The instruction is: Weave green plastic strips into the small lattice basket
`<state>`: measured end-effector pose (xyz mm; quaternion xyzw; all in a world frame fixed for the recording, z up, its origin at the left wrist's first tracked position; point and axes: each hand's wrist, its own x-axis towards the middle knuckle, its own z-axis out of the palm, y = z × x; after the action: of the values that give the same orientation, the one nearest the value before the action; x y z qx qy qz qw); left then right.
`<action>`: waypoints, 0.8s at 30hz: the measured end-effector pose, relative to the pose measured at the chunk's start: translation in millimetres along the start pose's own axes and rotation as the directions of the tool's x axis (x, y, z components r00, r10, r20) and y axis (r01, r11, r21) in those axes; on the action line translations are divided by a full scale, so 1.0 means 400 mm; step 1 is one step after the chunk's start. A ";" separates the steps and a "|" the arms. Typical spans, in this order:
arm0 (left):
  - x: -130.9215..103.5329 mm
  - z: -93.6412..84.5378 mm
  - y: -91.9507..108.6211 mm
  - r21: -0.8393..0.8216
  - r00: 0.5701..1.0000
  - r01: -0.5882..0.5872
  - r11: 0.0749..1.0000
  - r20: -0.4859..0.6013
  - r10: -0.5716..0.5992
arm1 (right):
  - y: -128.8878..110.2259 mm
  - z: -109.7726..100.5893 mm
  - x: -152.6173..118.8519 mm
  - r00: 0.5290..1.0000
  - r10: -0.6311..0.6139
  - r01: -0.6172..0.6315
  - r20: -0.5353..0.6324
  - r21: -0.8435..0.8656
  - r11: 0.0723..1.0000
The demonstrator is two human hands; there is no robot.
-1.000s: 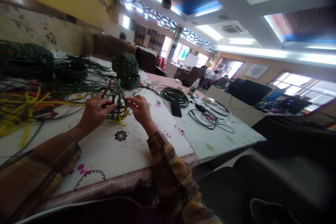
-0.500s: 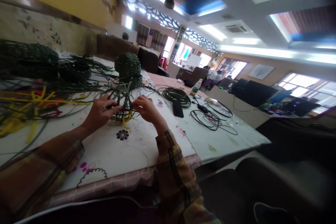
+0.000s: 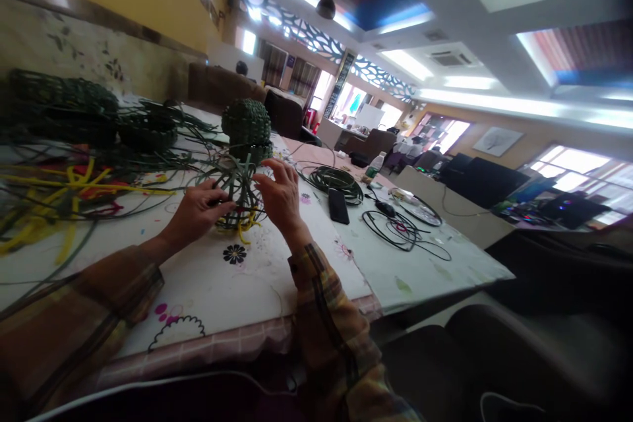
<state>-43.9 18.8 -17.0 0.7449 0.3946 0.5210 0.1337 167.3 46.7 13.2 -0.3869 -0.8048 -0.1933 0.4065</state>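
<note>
Fingers of the raised right hand (image 3: 283, 194) curl loosely open beside the green strips (image 3: 241, 181).

Count as inspected: one left hand (image 3: 200, 208), one right hand (image 3: 281, 194), one unfinished strip weaving (image 3: 241, 199), one rounded green woven form (image 3: 246, 122), one smartphone (image 3: 338, 206), one plastic bottle (image 3: 374, 168), one computer mouse (image 3: 386, 209), one pendant lamp (image 3: 326, 8), one framed picture (image 3: 497, 142), one ceiling air vent (image 3: 451, 58). Yellow strips (image 3: 82, 179): several, tangled, exact number not determinable.
</note>
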 end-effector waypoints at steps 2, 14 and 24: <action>-0.002 0.002 -0.001 0.006 0.999 0.013 1.000 -0.030 -0.013 | -0.016 0.005 -0.015 0.993 0.103 -0.101 -0.058 0.045 0.994; -0.011 0.017 -0.026 0.079 0.982 -0.044 0.996 -0.178 0.058 | -0.066 0.055 -0.058 0.954 0.283 -0.260 -0.102 0.193 0.946; -0.016 0.018 -0.027 0.066 0.982 -0.016 0.998 -0.188 0.028 | -0.099 0.080 -0.075 0.981 0.116 -0.086 -0.155 0.187 0.979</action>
<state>-43.3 22.7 -31.3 0.7005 0.4137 0.5778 0.0661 131.4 28.0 -29.7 -0.3720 -0.7618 -0.1306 0.5141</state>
